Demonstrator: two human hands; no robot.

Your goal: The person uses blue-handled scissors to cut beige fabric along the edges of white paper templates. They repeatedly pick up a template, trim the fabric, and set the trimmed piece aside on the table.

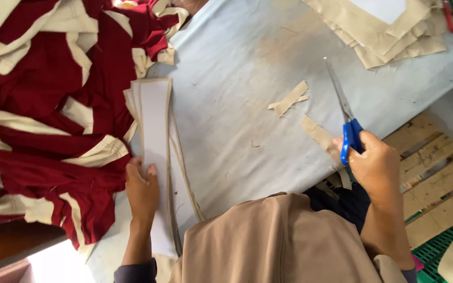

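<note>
On the pale grey table [237, 68] beside the red-and-cream fabric heap [43, 105], we pinned the white-faced strip stack [155, 131] flat with our left hand [141, 191], fingers together, while our right hand [376, 165] clamped the blue-handled scissors [344, 118], blades shut; judged best: keep edges aligned, cut near the hold.

We see a pale worktop [237, 68] bearing red-and-cream cloth [43, 105], long white strips [155, 120], beige scraps [289, 98], and stacked beige pieces [389, 34].
</note>
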